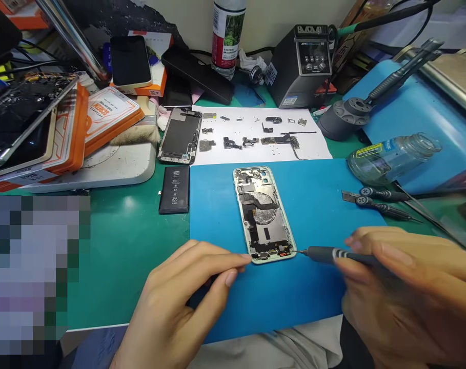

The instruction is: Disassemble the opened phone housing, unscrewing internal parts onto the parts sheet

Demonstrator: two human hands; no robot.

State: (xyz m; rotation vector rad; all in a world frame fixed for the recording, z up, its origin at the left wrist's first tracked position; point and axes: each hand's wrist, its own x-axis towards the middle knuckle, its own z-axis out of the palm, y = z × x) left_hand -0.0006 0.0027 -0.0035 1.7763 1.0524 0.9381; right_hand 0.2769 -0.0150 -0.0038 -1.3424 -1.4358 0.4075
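Observation:
An opened phone housing (pixel 279 231) lies on the blue mat, its inner parts and round charging coil facing up. At its lower left corner, the outstretched index finger of my left hand (pixel 179 294) touches the edge; the thumb is a little apart from that finger. My right hand (pixel 402 292) is closed around a dark screwdriver (pixel 320 253). The thin tip of this tool points left and meets the housing's lower right corner. Left of the mat is a black battery (pixel 174 189), with a detached phone screen (pixel 181 136) just behind it.
Small phone parts are spread on white paper (pixel 248 155) behind the blue mat (pixel 213 205). At right are more screwdrivers (pixel 386 207), a glass jar (pixel 386 159) and a tool holder (pixel 344 118). Orange boxes (pixel 109 115) are stacked at left. A person's blurred-out part shows lower left.

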